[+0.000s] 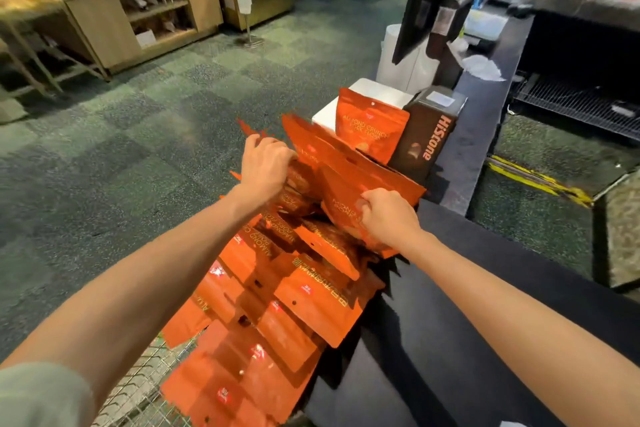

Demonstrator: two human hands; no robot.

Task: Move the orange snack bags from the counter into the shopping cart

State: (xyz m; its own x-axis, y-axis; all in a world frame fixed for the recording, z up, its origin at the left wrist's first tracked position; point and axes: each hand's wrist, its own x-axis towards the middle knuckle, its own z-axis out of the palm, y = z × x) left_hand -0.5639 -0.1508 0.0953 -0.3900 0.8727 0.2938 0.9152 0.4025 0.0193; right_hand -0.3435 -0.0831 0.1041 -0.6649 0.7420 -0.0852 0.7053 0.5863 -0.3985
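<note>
My left hand and right hand each curl tight around an end of a bunch of orange snack bags, long axis running left to right, held above the bag-heaped shopping cart beside the counter.

A dark desk runs from the near right toward the far middle. At its left edge lies a heap of orange snack bags, spilling over the wire shopping cart at near left. Farther along stand one upright orange bag and, touching its right side, a dark Histone box, with a white block behind them
</note>
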